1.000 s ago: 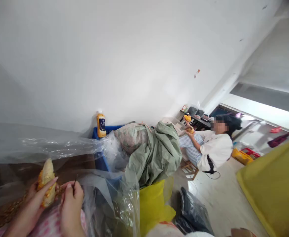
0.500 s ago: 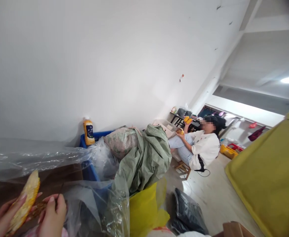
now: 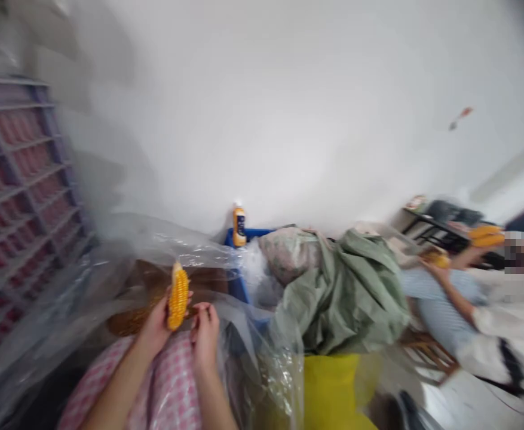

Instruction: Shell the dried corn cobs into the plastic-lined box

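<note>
At the far left of the frame stood a purple shelving rack [image 3: 15, 197] with rows of reddish items, too blurred to make out. Next to it, a crumpled sheet of clear plastic film [image 3: 122, 251] spread across the lower left and middle. Under the film lay a brown heap [image 3: 127, 319]; I could not tell what it was made of.

My left hand [image 3: 156, 325] sat low and left of centre, clamped around the lower half of a yellow corn cob [image 3: 178, 297]. The cob stood nearly upright, its tip pointing up, above my pink-and-white checked lap cloth [image 3: 172, 388]. My right hand [image 3: 205, 331] was just beside the cob's lower end, its fingers curled in and drawn together. Whether they pinched anything was lost in the blur.

Behind the hands, near the centre, an orange plastic bottle with a dark label [image 3: 239, 224] stood upright on the rim of a blue plastic crate [image 3: 244, 280] against the white wall. Right of the crate slumped a grey-green woven sack [image 3: 346, 292], with a yellow plastic bag [image 3: 328, 388] below it at the bottom edge.

At the far right sat another person in a white top [image 3: 503, 334], their raised hand holding yellow cobs [image 3: 486, 236] in front of a dark worktop [image 3: 441, 218].
</note>
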`<action>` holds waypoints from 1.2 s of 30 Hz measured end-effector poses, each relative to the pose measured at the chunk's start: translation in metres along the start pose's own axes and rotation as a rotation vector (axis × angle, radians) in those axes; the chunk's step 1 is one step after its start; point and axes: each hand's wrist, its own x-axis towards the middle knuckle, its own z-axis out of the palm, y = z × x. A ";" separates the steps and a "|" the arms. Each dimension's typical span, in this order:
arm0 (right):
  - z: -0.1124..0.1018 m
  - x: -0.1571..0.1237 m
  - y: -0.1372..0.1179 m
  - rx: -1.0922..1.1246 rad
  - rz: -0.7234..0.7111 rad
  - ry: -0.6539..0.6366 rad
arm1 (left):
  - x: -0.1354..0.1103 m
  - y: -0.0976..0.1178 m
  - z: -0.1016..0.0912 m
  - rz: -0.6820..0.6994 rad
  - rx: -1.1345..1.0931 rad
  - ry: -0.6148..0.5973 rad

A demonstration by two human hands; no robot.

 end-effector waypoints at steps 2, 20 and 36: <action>-0.002 -0.001 -0.005 0.051 0.075 -0.030 | 0.001 0.001 -0.006 0.013 -0.093 -0.027; 0.001 -0.008 -0.012 0.095 0.152 -0.046 | -0.032 0.025 0.022 0.212 -0.097 0.030; 0.007 -0.023 -0.036 0.109 -0.064 0.022 | -0.070 0.079 0.094 0.342 -0.197 -0.249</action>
